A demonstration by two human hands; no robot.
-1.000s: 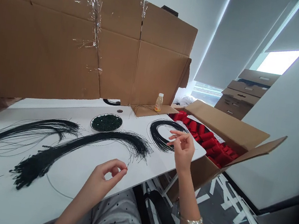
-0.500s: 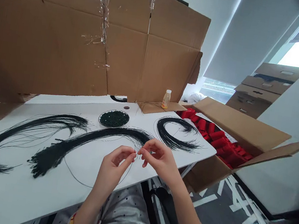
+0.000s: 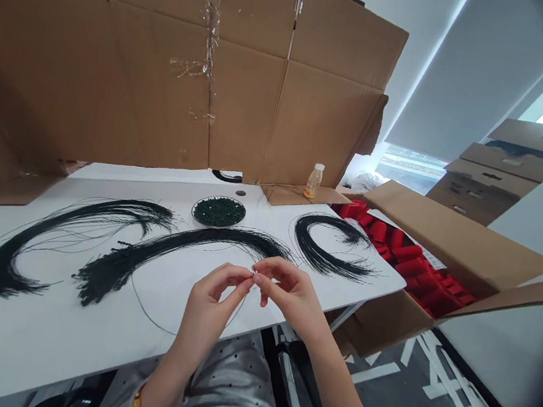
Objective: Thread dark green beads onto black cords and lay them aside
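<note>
My left hand [image 3: 210,302] and my right hand [image 3: 287,291] meet fingertip to fingertip over the near edge of the white table [image 3: 51,334]. Both pinch the end of one thin black wire [image 3: 149,313], which loops away to the left across the table. A tiny bright piece sits where the fingertips touch; I cannot make out what it is. Just beyond my hands lies a curved bundle of black wires [image 3: 179,244]. A second curved bundle [image 3: 60,228] lies at the left and a third, smaller bundle [image 3: 329,242] at the right.
A round dish of small dark green beads [image 3: 218,211] stands behind the middle bundle. A cardboard wall [image 3: 169,68] closes off the table's far side, with a small yellow bottle [image 3: 313,181] by it. An open carton of red items [image 3: 404,263] stands right of the table.
My right hand came back from the right-hand bundle to meet my left hand. Both hands now pinch the same wire end. The view has shifted a little to the right.
</note>
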